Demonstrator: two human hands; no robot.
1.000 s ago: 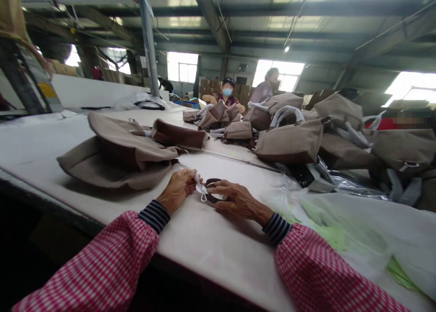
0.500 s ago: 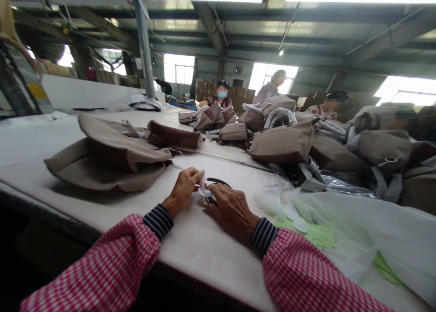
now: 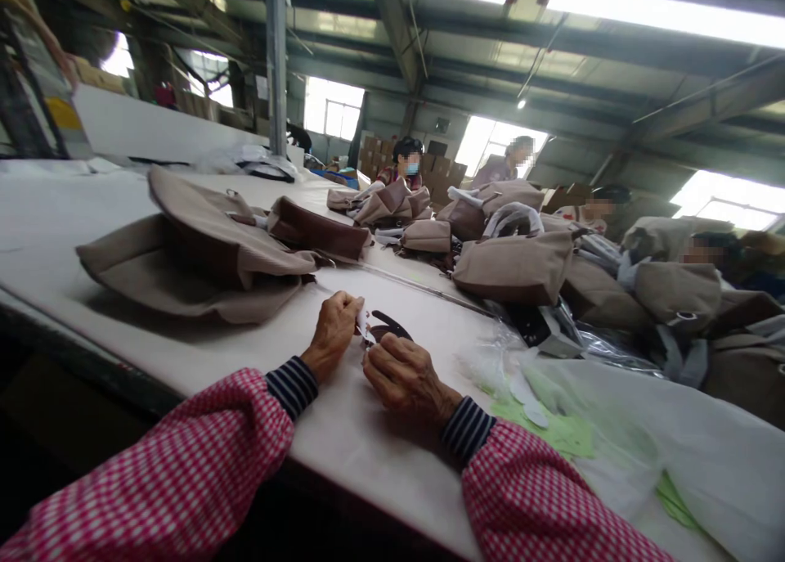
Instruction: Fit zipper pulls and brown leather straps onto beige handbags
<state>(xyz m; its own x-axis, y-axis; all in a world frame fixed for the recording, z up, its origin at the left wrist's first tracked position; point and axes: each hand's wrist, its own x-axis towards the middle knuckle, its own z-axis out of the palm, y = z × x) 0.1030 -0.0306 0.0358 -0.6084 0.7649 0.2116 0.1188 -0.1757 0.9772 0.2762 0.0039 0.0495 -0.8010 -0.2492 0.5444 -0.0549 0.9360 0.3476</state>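
Note:
My left hand (image 3: 332, 331) and my right hand (image 3: 405, 376) meet on the white table (image 3: 380, 439), both with fingers curled. Between them they pinch a dark brown strap (image 3: 388, 325) with a small white wrapped piece and a metal ring at its end. The left fingers hold the white piece; the right fingers cover the strap's near part. A beige bag (image 3: 196, 255) lies flat just beyond my left hand.
A brown pouch (image 3: 316, 231) rests against the beige bag. Several beige bags (image 3: 515, 263) are heaped at the centre and right. Clear plastic and white and green sheets (image 3: 589, 406) lie at the right. Other people (image 3: 405, 159) work at the table's far end.
My right hand has slid over the strap toward my left hand, and both hands now sit closer together. The view has tilted slightly.

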